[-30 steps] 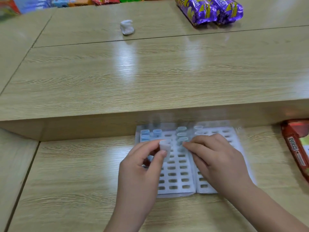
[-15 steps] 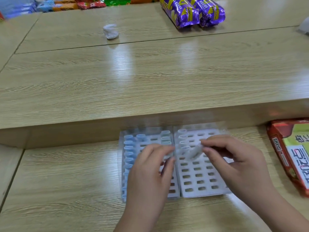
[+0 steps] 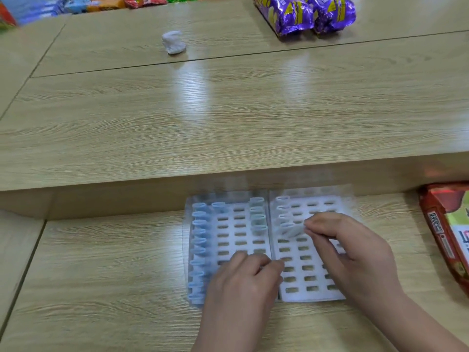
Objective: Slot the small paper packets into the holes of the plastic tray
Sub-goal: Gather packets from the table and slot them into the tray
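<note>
- One wide-angle camera is riding on the person's head, looking forward and down.
- It is sitting close above the near worktop [image 3: 101, 262]. The left hand [image 3: 243, 280] and right hand [image 3: 355, 255] are showing lower centre, with forearms running off the bottom edge.
- The plastic tray [image 3: 294, 298] is lying just in front of the wearer, below mid-frame. The right hand is pinching a paper packet [image 3: 291, 231] over it, and this area is looking blurred.
- The view is facing away from the wearer, across a raised worktop step [image 3: 228, 110] that is filling the middle, out to purple snack packs [image 3: 304, 13] at the top edge.
- The right edge is cutting off a red pack [image 3: 441, 237].
</note>
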Available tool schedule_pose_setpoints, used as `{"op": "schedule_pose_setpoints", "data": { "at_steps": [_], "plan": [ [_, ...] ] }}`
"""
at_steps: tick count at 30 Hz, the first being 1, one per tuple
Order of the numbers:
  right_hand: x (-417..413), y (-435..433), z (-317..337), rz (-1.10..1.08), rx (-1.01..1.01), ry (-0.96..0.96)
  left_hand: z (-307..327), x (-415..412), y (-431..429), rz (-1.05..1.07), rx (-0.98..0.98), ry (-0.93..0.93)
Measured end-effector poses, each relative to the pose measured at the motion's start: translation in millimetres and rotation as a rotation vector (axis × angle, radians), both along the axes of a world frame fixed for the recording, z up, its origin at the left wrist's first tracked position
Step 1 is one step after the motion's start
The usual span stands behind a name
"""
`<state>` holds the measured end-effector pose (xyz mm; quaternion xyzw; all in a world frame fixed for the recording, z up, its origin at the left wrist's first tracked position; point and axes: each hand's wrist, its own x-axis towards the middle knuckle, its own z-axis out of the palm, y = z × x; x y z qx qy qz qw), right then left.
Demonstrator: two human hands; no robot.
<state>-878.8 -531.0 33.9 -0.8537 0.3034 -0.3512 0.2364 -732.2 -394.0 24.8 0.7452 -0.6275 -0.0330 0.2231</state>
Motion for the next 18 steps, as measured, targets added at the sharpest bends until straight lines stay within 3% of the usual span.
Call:
{"op": "schedule_pose_setpoints", "data": {
  "at_steps": [18],
  "plan": [
    [4, -7, -15, 0.132, -0.181, 0.029, -3, -8, 0, 0.017, 0.087, 0.067]
  ]
}}
